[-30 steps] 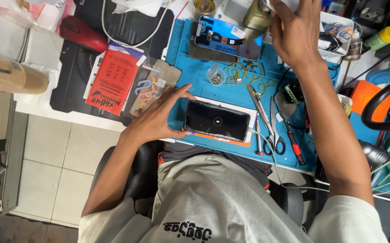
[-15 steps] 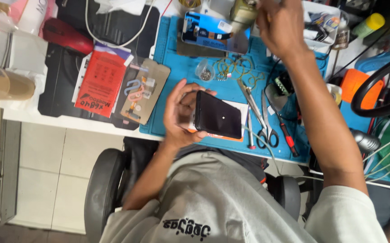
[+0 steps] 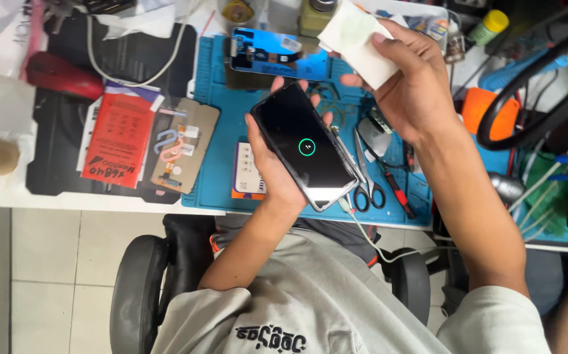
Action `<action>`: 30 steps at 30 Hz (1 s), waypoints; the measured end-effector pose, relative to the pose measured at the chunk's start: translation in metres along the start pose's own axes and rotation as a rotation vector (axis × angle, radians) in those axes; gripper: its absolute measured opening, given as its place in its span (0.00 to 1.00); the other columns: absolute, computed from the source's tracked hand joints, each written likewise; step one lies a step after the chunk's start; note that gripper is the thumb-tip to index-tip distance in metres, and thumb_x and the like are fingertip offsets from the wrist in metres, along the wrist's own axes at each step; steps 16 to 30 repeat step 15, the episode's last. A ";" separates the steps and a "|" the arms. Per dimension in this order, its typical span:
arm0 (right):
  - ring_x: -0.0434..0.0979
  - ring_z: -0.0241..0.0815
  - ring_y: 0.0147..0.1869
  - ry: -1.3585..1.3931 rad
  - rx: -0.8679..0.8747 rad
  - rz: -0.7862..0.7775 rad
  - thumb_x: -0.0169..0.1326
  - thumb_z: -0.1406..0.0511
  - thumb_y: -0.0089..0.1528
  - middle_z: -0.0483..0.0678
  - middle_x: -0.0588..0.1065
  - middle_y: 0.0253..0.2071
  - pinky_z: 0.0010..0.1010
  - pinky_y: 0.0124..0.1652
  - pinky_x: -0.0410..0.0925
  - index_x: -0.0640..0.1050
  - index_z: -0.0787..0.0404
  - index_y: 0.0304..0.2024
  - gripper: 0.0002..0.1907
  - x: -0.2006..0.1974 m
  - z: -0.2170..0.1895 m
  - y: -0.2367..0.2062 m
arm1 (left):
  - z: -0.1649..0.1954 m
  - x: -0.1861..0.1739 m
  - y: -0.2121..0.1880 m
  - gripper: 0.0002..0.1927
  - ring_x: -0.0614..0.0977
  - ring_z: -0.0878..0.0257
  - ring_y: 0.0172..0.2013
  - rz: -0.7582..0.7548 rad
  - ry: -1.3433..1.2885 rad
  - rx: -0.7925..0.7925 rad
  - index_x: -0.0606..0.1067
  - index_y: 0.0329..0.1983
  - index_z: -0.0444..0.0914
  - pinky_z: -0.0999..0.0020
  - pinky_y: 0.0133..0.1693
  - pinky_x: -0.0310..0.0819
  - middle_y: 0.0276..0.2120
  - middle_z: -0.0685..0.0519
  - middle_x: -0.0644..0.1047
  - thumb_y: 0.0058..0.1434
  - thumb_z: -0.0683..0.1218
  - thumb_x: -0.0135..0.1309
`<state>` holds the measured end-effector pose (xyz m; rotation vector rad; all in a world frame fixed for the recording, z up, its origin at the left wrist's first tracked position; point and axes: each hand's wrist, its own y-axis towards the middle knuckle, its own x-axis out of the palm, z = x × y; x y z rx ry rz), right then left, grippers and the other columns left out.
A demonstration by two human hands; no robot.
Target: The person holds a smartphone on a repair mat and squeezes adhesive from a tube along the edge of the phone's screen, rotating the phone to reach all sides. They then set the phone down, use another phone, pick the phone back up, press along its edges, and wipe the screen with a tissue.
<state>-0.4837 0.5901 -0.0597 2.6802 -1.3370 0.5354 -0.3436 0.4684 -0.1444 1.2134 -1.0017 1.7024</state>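
One phone (image 3: pixel 305 147), dark screen w/ small green ring, is lifted above the blue mat (image 3: pixel 221 177), gripped by my left hand (image 3: pixel 272 172). Right hand (image 3: pixel 410 82) pinches a white wipe (image 3: pixel 354 39). I'd wipe lightly, phone tilted, charging cable (image 3: pixel 375 246) kept slack.

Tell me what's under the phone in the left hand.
The left hand cups the phone from below, above the blue mat. Beside it show a small printed card and scissors. A white cable leaves its lower end. Anything directly beneath is covered.
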 end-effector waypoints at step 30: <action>0.83 0.47 0.47 -0.414 -0.347 0.351 0.60 0.66 0.78 0.57 0.80 0.48 0.34 0.43 0.79 0.77 0.76 0.60 0.16 -0.026 -0.003 -0.100 | -0.010 -0.005 -0.030 0.36 0.64 0.41 0.73 -0.383 -0.425 -0.719 0.55 0.81 0.35 0.35 0.73 0.53 0.77 0.42 0.59 0.81 0.63 0.31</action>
